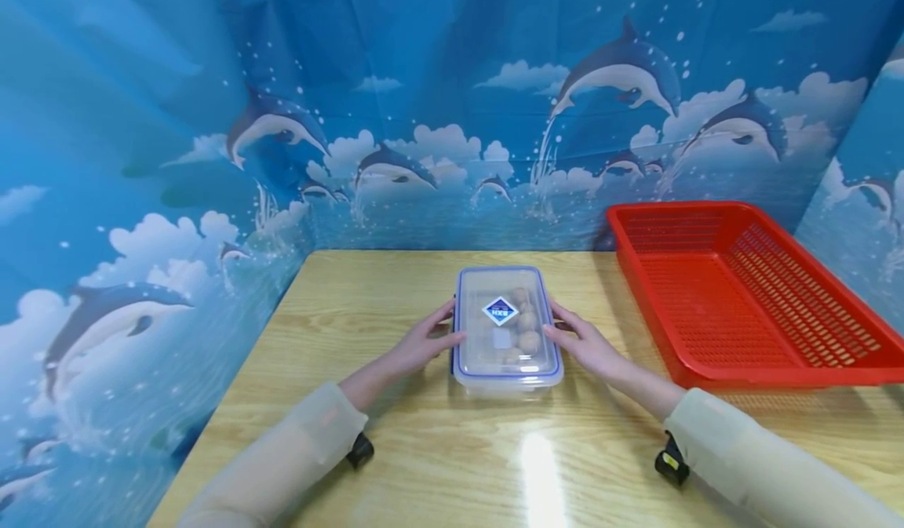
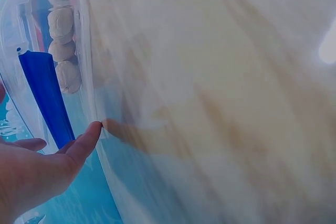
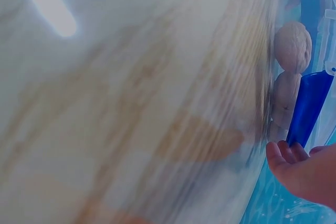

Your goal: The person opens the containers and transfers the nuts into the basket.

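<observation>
A clear plastic food container [image 1: 475, 286] with a blue-edged lid and a blue diamond label lies on the wooden table. Through its walls show several walnuts [image 1: 528, 322], grouped toward the right side. My left hand [image 1: 417, 345] is at the container's left side, thumb at the lid's edge and fingers extended along the wall, fingertips low beside a blue latch [image 2: 46, 95]. On the opposite side, my right hand [image 1: 588, 345] lies likewise, thumb by the lid, fingertips right at the lower end of the other blue latch [image 3: 311, 107].
A large red plastic basket [image 1: 667, 332] with slatted walls stands on the right of the table [image 1: 395, 285]. Behind and to the left hangs a blue backdrop [image 1: 452, 198] printed with dolphins. Light glares off the tabletop in front of the container.
</observation>
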Demonstrator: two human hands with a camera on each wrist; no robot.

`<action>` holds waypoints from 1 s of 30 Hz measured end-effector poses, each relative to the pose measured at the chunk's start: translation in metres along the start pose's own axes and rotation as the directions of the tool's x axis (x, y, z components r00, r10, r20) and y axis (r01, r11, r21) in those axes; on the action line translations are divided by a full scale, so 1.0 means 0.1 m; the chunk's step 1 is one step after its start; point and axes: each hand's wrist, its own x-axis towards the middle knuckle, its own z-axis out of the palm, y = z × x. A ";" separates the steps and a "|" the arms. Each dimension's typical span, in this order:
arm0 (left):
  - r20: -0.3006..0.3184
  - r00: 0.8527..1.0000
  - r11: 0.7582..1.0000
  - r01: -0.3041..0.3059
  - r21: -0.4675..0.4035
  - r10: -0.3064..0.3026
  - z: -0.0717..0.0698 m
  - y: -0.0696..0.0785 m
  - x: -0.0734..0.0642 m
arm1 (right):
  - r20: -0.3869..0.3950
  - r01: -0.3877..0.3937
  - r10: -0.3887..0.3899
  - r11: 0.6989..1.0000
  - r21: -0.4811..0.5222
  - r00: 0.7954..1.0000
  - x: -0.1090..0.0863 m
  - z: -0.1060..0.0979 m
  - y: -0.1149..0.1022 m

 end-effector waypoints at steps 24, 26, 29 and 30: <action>-0.020 0.998 0.953 0.058 -0.298 -0.067 0.06 0.04 0.00 | -0.024 0.005 -0.004 1.000 0.028 1.000 -0.02 0.01 0.00; -0.022 0.998 0.950 0.046 -0.308 -0.056 0.06 0.04 0.00 | -0.025 0.009 -0.008 1.000 0.026 1.000 -0.02 0.01 0.00; -0.030 0.999 0.945 0.016 -0.327 -0.028 0.05 0.07 0.00 | -0.027 0.019 -0.018 0.999 0.028 0.999 -0.02 0.00 -0.01; -0.034 0.999 0.943 0.006 -0.332 -0.019 0.05 0.07 0.00 | -0.029 0.023 -0.022 0.999 0.031 0.999 -0.02 0.00 -0.01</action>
